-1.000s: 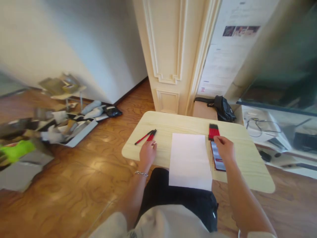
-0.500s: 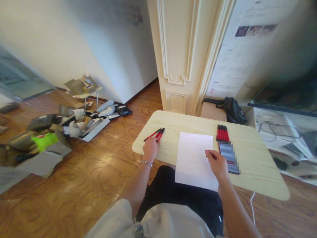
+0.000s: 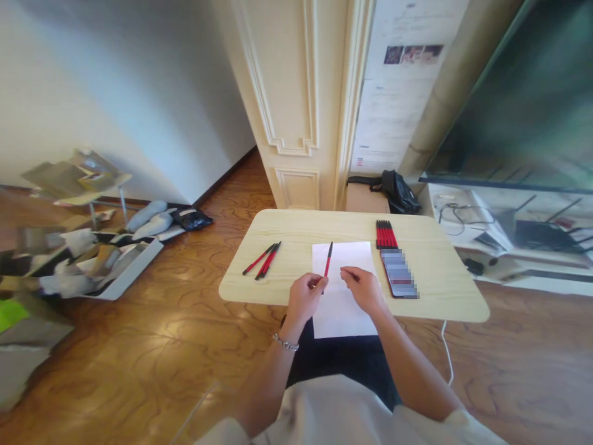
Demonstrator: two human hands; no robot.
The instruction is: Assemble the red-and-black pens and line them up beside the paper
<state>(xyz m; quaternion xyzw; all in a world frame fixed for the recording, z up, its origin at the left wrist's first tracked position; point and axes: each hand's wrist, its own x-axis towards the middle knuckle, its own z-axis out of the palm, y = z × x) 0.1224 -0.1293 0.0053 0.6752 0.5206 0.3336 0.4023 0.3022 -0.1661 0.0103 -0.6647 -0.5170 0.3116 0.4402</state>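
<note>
My left hand (image 3: pixel 307 296) pinches a red pen (image 3: pixel 327 262) with a black tip near its lower end. The pen stands nearly upright in view, black tip upward, over a white sheet of paper (image 3: pixel 343 318). My right hand (image 3: pixel 365 289) hovers over the sheet's right side, just right of the pen and apart from it. Its fingers are loosely bent, slightly apart, with nothing visible between them. Left of the sheet, a few loose red-and-black pens (image 3: pixel 269 261) lie on the pale wooden table (image 3: pixel 296 228). Several matching pens (image 3: pixel 385 235) lie side by side at the right.
A phone (image 3: pixel 398 275) with a blurred screen lies below the pen row. Behind the table are a black bag (image 3: pixel 401 191) and a white cabinet (image 3: pixel 463 210) with cables. Boxes and packages (image 3: pixel 102 266) crowd the floor at left. A white cable (image 3: pixel 447 352) hangs below the table.
My left hand has lifted a pen from the left group and brought it right, over the paper. My right hand stays over the paper near the phone. The view has turned right.
</note>
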